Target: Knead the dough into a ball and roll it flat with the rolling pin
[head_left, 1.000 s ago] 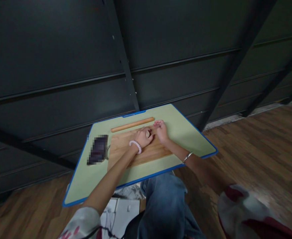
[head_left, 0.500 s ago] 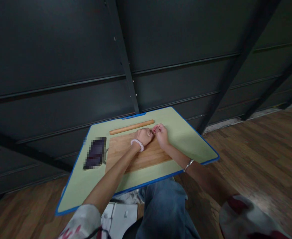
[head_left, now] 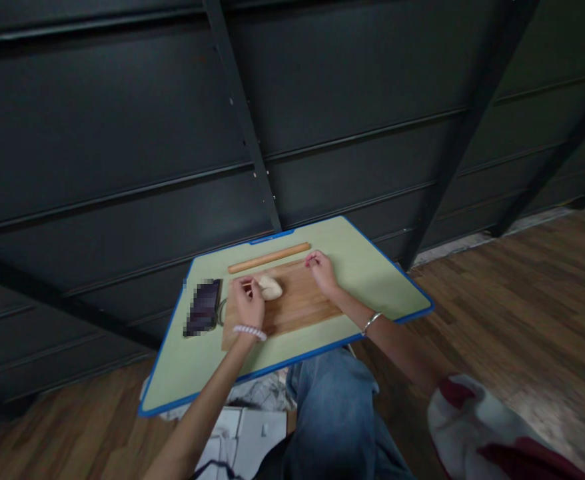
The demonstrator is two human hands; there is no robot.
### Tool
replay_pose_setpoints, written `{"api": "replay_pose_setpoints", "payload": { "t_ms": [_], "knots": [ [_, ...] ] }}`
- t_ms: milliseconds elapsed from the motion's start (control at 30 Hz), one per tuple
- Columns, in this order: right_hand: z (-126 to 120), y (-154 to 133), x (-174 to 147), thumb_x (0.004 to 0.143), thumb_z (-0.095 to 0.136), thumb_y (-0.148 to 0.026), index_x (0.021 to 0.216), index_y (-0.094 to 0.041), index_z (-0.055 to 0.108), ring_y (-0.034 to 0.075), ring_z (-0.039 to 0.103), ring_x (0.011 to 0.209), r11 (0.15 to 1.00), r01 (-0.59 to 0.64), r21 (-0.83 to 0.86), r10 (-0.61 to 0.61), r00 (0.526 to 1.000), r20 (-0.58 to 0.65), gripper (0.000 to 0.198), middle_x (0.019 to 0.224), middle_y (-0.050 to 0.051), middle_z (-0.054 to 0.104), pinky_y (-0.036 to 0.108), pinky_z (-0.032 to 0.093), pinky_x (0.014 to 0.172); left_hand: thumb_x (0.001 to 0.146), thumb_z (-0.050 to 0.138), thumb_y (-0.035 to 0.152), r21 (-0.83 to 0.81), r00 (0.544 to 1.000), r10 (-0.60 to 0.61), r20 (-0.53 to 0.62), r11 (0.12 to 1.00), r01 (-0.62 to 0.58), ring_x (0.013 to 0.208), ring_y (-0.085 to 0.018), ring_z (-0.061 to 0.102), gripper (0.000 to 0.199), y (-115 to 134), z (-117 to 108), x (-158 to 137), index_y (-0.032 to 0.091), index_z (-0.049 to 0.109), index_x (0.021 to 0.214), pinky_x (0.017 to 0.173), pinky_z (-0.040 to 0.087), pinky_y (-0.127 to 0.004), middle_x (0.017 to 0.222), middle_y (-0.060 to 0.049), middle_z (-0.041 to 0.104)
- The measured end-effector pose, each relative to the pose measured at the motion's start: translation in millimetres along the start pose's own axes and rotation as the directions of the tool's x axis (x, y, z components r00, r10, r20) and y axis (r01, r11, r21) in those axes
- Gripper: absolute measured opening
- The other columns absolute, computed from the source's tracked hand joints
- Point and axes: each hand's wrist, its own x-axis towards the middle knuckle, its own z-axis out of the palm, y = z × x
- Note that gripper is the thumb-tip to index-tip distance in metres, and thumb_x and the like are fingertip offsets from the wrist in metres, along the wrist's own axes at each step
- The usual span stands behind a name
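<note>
Lying beside left fingers (head_left: 256,292): dough (head_left: 271,288)

Two hands are in view — one left hand (head_left: 250,308) and one right hand (head_left: 322,272) — with two bracelets, a beaded bracelet (head_left: 250,332) and a silver bracelet (head_left: 371,324), one to each wrist. On one table (head_left: 382,280) there are one wooden board (head_left: 302,303), one pale lump of dough (head_left: 271,288), one rolling pin (head_left: 268,258) and one blurred, dark, phone-like object (head_left: 205,307). Below, the white boxes (head_left: 261,433) overlap too much to be counted, while one patterned sleeve (head_left: 492,427) shows at the right.
</note>
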Motion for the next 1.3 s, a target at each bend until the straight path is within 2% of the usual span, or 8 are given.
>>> {"api": "replay_pose_setpoints", "payload": {
  "t_ms": [133, 267, 367, 533, 767, 1100, 1200, 1300],
  "knots": [
    [0.4, 3.4, 0.2, 0.068, 0.041, -0.017, 0.065, -0.02, 0.05, 0.013, 0.05, 0.061, 0.998, 0.026, -0.059, -0.024, 0.999, 0.04, 0.01, 0.061, -0.003, 0.053, 0.025, 0.038, 0.061, 0.083, 0.044, 0.02, 0.316, 0.898, 0.253, 0.36, 0.873, -0.372, 0.088, -0.02, 0.057, 0.02, 6.2, -26.6, 7.2, 0.02, 0.054, 0.1, 0.076, 0.048, -0.033, 0.105, -0.009, 0.053],
    [0.8, 6.3, 0.6, 0.07, 0.04, -0.018, 0.065, -0.02, 0.051, 0.013, 0.05, 0.059, 0.993, 0.05, -0.104, -0.042, 0.997, 0.07, 0.012, 0.06, -0.003, 0.053, 0.024, 0.039, 0.06, 0.083, 0.041, 0.013, 0.278, 0.596, 0.329, 0.733, 0.654, -0.703, 0.098, -0.024, 0.055, 0.023, 16.4, -19.8, 16.5, 0.019, 0.058, 0.098, 0.087, 0.045, -0.039, 0.107, -0.011, 0.056],
    [1.0, 6.4, 0.2, 0.071, 0.04, -0.017, 0.064, -0.02, 0.051, 0.012, 0.05, 0.058, 0.989, 0.064, -0.134, -0.053, 0.995, 0.086, 0.013, 0.06, -0.003, 0.054, 0.024, 0.039, 0.059, 0.083, 0.035, 0.01, 0.089, 0.425, 0.39, 0.817, 0.642, -0.761, 0.1, -0.022, 0.055, 0.031, 15.2, -10.0, 14.5, 0.015, 0.055, 0.106, 0.092, 0.044, -0.038, 0.104, -0.012, 0.059],
    [1.4, 5.4, -1.2, 0.072, 0.04, -0.014, 0.063, -0.02, 0.052, 0.012, 0.051, 0.059, 0.982, 0.104, -0.16, -0.086, 0.989, 0.117, 0.016, 0.059, -0.003, 0.054, 0.023, 0.039, 0.061, 0.083, 0.048, 0.035, -0.088, 0.346, 0.502, 0.793, 0.656, -0.75, 0.11, -0.025, 0.049, 0.033, 21.2, -3.3, -2.3, 0.014, 0.054, 0.108, 0.097, 0.04, -0.041, 0.114, -0.014, 0.057],
    [2.3, 7.3, -3.4, 0.072, 0.039, -0.015, 0.064, -0.02, 0.053, 0.012, 0.053, 0.058, 0.991, 0.095, -0.097, -0.084, 0.99, 0.11, 0.016, 0.06, -0.003, 0.054, 0.024, 0.04, 0.06, 0.079, 0.053, 0.042, 0.035, 0.401, 0.476, 0.782, 0.61, -0.792, 0.083, -0.022, 0.053, 0.026, 30.0, 22.5, -12.9, 0.018, 0.061, 0.074, 0.08, 0.045, -0.036, 0.08, -0.008, 0.06],
    [1.5, 7.9, -3.0, 0.066, 0.039, -0.014, 0.064, -0.02, 0.053, 0.012, 0.052, 0.055, 0.996, 0.049, -0.073, -0.042, 0.994, 0.101, 0.015, 0.059, -0.003, 0.053, 0.023, 0.041, 0.054, 0.079, 0.05, 0.029, 0.167, 0.51, 0.423, 0.749, 0.625, -0.763, 0.081, -0.022, 0.058, 0.024, 28.3, 45.8, -11.9, 0.016, 0.065, 0.066, 0.081, 0.045, -0.035, 0.074, -0.01, 0.063],
    [1.9, 10.3, -1.6, 0.066, 0.039, -0.014, 0.066, -0.02, 0.053, 0.012, 0.053, 0.057, 0.995, 0.022, -0.093, -0.014, 0.996, 0.083, 0.015, 0.061, -0.003, 0.054, 0.023, 0.041, 0.054, 0.076, 0.052, 0.028, 0.23, 0.609, 0.316, 0.728, 0.724, -0.651, 0.08, -0.021, 0.06, 0.02, 34.3, 56.9, -6.5, 0.015, 0.065, 0.068, 0.082, 0.044, -0.034, 0.076, -0.011, 0.065],
    [2.7, 9.3, -0.8, 0.067, 0.039, -0.014, 0.064, -0.02, 0.052, 0.011, 0.052, 0.057, 0.993, 0.022, -0.114, -0.014, 0.998, 0.068, 0.015, 0.061, -0.003, 0.054, 0.022, 0.041, 0.055, 0.075, 0.053, 0.031, 0.262, 0.797, 0.15, 0.585, 0.895, -0.36, 0.07, -0.017, 0.059, 0.021, 36.8, 63.7, -0.6, 0.016, 0.061, 0.062, 0.073, 0.044, -0.029, 0.068, -0.007, 0.064]
  ]
}}
